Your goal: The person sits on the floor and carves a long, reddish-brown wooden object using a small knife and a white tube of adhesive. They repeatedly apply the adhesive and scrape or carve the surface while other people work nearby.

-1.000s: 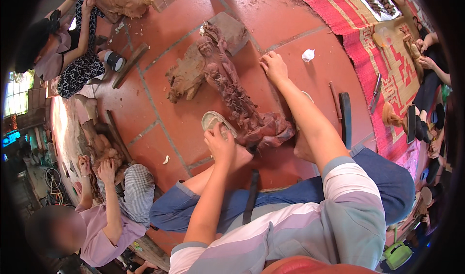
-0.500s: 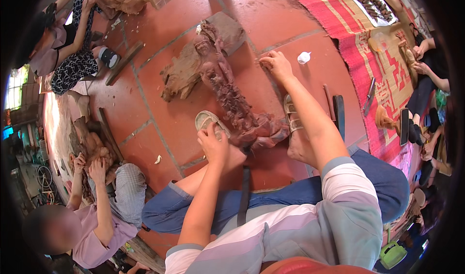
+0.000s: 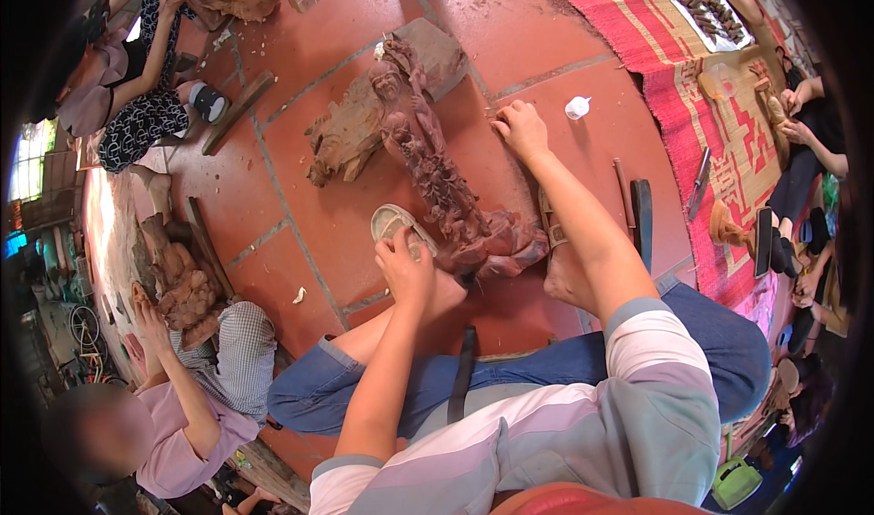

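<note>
A reddish-brown carved wooden statue (image 3: pixel 426 164) of a bearded figure lies between my feet, its upper end resting on a rough wood block (image 3: pixel 350 132). My left hand (image 3: pixel 406 265) is over the sandal (image 3: pixel 393 222) on my left foot, beside the statue's base. Its fingers are bent together, and whatever they may hold is too small to make out. To the right of the statue, my right hand (image 3: pixel 523 131) is low over the tiled floor, fingers curled in a pinch. Their tips are partly hidden, so I cannot make out what is in them. A small white bottle (image 3: pixel 577 107) stands nearby.
Dark wooden strips (image 3: pixel 642 224) lie by my right foot. A red and tan woven mat (image 3: pixel 678 123) spreads to the right, with a pen-like tool (image 3: pixel 699 183) on it. At the left, a co-worker (image 3: pixel 196 415) sits by another carving (image 3: pixel 187 283). More people work at the edges.
My right hand's fingers have curled in more, and the thin bit seen at their tips is hidden now. The co-worker at the lower left has drawn their hands together. My left hand has barely moved.
</note>
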A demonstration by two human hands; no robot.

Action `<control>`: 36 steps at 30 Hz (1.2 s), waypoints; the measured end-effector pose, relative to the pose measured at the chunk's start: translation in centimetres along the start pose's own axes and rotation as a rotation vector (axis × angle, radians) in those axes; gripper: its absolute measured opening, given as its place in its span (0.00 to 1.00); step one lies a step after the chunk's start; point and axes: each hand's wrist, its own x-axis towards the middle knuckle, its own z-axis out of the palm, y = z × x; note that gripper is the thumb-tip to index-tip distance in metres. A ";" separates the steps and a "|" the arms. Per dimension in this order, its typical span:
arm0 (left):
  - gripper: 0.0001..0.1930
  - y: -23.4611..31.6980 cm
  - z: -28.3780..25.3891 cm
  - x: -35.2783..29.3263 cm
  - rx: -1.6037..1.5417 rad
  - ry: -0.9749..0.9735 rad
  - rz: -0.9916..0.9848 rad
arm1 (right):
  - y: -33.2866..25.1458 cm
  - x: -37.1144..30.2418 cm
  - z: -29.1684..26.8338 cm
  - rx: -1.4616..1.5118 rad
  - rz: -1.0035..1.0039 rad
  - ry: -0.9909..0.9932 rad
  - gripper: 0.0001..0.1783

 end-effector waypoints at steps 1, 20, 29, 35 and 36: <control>0.21 0.0 0.0 0.0 0.005 0.002 0.005 | -0.2 -0.1 0.1 -0.005 0.009 0.000 0.06; 0.21 -0.2 -0.2 -0.2 -0.016 0.009 -0.011 | -9.8 0.1 -4.5 0.692 0.240 0.180 0.04; 0.21 0.0 -0.4 -0.1 -0.037 -0.002 -0.027 | -14.5 -2.0 -5.0 0.506 -0.120 0.041 0.04; 0.21 -0.2 -0.3 -0.1 -0.059 0.017 -0.012 | -14.5 -2.2 -4.8 0.414 -0.244 0.110 0.03; 0.21 -0.3 -0.3 -0.1 -0.057 0.014 -0.014 | -14.5 -2.2 -4.8 0.434 -0.198 0.080 0.04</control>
